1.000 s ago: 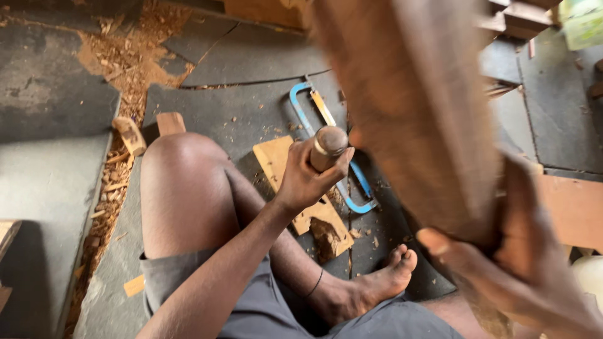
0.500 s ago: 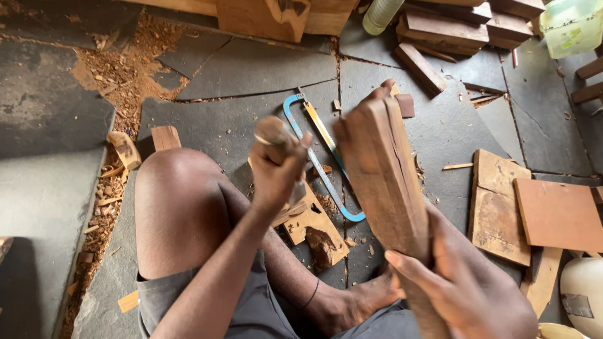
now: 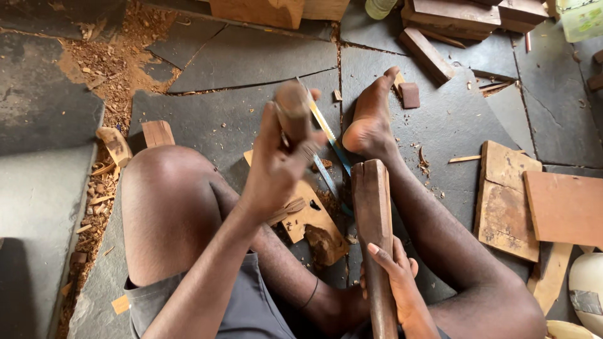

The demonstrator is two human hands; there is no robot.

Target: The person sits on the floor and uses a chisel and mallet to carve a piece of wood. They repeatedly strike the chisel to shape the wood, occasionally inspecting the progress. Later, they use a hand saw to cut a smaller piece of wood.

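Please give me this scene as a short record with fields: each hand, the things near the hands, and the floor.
left hand: raised, closed around a round wooden handle, which is blurred
right hand: grips a long dark wood block low on its length
wood block: stands nearly upright between the legs, a notch at its top end
right foot: bare, resting on the floor beyond the block
blue-framed saw: lies on the floor behind the left hand
floor: grey stone slabs with cracks, sawdust at the left, flat wood pieces at the right
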